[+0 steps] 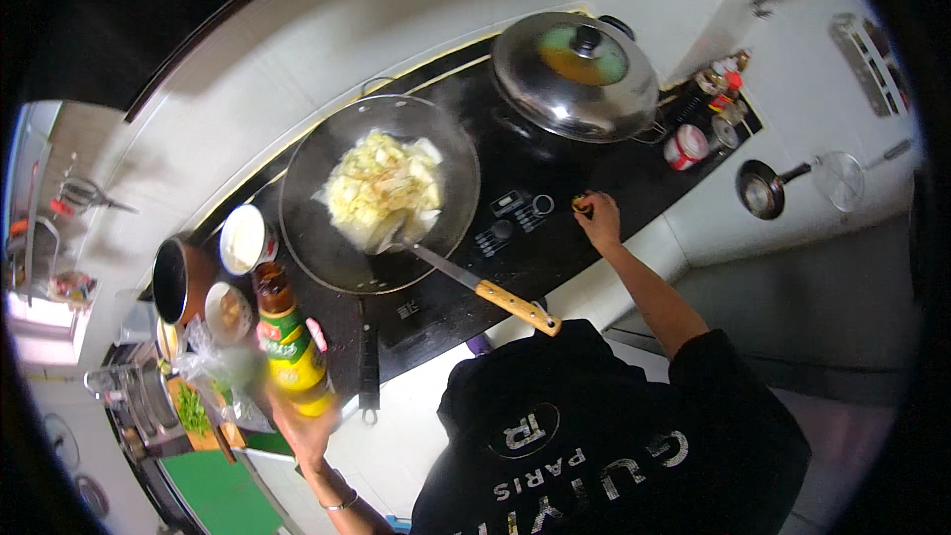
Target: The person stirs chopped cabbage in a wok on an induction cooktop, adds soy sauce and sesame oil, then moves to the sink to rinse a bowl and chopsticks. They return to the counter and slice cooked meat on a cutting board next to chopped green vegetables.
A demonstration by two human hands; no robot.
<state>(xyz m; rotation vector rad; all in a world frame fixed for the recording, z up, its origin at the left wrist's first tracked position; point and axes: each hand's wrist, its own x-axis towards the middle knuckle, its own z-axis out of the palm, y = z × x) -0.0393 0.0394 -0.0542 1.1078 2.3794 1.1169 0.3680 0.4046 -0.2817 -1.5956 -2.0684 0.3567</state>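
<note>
A bottle of dark sauce with a yellow and green label (292,357) stands upright in my left hand (304,423), which is partly blurred at its base. Between the fingers of my right hand (599,221) is a small yellow cap (582,203), above the black cooktop right of the controls. Chopped pale cabbage (386,182) fills the middle of a large wok (306,227). A metal spatula with a wooden handle (518,306) rests in the wok, its blade in the cabbage and its handle reaching over the front edge towards my body.
A lidded steel wok (535,93) sits at the back right, near seasoning jars (687,146). Left of the open wok are a white tub (244,239), a brown pot (180,281) and a small bowl (227,312). Chopped greens (193,410) lie farther left. The wok's black handle (369,364) juts forward.
</note>
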